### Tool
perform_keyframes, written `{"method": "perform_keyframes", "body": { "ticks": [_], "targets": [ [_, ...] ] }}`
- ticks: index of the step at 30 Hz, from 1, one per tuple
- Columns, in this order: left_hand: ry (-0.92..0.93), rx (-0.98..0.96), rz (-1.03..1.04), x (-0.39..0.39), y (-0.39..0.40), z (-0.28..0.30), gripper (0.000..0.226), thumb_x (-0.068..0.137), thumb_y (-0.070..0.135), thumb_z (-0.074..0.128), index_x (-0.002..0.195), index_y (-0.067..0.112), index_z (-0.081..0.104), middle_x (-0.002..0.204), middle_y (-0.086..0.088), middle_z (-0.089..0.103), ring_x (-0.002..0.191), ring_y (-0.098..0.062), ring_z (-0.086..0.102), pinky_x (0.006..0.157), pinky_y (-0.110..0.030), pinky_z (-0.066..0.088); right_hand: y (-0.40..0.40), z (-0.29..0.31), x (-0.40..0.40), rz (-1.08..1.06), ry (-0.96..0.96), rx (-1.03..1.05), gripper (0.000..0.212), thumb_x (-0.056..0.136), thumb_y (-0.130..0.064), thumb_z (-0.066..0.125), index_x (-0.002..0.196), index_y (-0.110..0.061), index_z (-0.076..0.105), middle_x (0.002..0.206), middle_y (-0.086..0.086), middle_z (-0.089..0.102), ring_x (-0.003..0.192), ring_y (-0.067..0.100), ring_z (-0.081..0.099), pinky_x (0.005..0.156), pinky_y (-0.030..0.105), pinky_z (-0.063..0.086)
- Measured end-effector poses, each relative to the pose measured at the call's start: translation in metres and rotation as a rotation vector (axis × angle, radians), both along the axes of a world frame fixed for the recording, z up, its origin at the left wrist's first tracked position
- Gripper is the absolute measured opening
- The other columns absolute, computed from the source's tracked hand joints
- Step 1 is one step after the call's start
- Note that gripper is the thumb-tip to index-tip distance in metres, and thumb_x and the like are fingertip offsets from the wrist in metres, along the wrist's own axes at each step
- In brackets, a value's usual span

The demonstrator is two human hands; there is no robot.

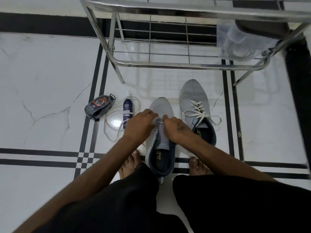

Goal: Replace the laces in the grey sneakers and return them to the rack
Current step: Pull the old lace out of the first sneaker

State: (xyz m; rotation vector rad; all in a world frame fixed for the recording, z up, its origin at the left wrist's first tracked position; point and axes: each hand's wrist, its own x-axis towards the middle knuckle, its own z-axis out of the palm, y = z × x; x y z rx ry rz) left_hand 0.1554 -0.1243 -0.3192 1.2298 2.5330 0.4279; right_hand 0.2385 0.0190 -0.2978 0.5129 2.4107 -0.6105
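Grey mesh sneaker (161, 108) sits under both my hands; left hand (139, 126) and right hand (176, 130) pinch its white flat lace (157, 122) between them. Risk: I could miss an eyelet, since my fingers hide them.

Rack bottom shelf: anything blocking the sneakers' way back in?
Mostly open. A clear plastic bag fills the bottom shelf's right end. The near sneaker and laced sneaker sit before its free stretch.

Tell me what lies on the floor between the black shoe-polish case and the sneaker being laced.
In the head view, a dark spray can and a loose white lace lie between the polish case and the sneaker.
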Motion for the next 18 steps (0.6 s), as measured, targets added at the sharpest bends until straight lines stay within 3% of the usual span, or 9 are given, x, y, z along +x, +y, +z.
{"method": "perform_keyframes", "body": {
  "ticks": [3, 7, 13, 15, 18],
  "targets": [
    [0.036, -0.152, 0.018, 0.002, 0.021, -0.006, 0.014, 0.091, 0.012, 0.056, 0.104, 0.016, 0.061, 0.103, -0.005, 0.064, 0.093, -0.03, 0.065, 0.061, -0.033, 0.035, -0.002, -0.005, 0.002, 0.006, 0.014, 0.007, 0.061, 0.101, -0.012, 0.043, 0.155, -0.001, 0.018, 0.137, 0.025, 0.049, 0.124, 0.035, 0.052, 0.094, 0.034, 0.043],
    [0.061, -0.272, 0.091, -0.025, -0.006, -0.002, 0.027, 0.084, -0.005, 0.054, 0.108, 0.008, 0.055, 0.106, -0.014, 0.062, 0.094, -0.038, 0.062, 0.067, -0.042, 0.044, 0.001, -0.007, 0.004, -0.066, -0.011, -0.031, 0.065, 0.098, -0.01, 0.045, 0.155, -0.002, 0.016, 0.139, 0.025, 0.047, 0.124, 0.035, 0.051, 0.095, 0.034, 0.043],
    [0.007, -0.05, -0.044, -0.03, -0.018, 0.001, 0.025, 0.093, 0.023, 0.064, 0.117, 0.018, 0.065, 0.113, -0.004, 0.063, 0.094, -0.03, 0.065, 0.065, -0.038, 0.051, 0.0, -0.004, -0.001, -0.049, -0.045, -0.051, 0.069, 0.099, -0.011, 0.046, 0.157, -0.003, 0.009, 0.144, 0.023, 0.044, 0.127, 0.032, 0.05, 0.098, 0.032, 0.042],
    [0.013, -0.093, -0.071, -0.018, 0.001, -0.006, 0.022, 0.093, 0.027, 0.062, 0.112, 0.017, 0.064, 0.109, -0.004, 0.062, 0.088, -0.03, 0.066, 0.06, -0.036, 0.047, -0.002, -0.005, -0.002, -0.012, -0.025, -0.015, 0.067, 0.1, -0.011, 0.046, 0.156, 0.0, 0.011, 0.141, 0.025, 0.047, 0.125, 0.034, 0.051, 0.095, 0.032, 0.042],
    [0.115, -0.221, -0.077, -0.009, 0.017, -0.012, 0.015, 0.092, 0.014, 0.056, 0.107, 0.012, 0.056, 0.104, -0.007, 0.059, 0.084, -0.033, 0.065, 0.054, -0.035, 0.034, -0.002, -0.008, 0.0, -0.004, 0.01, -0.003, 0.064, 0.1, -0.012, 0.045, 0.155, 0.0, 0.015, 0.137, 0.025, 0.049, 0.122, 0.034, 0.053, 0.092, 0.032, 0.043]
  ]
}}
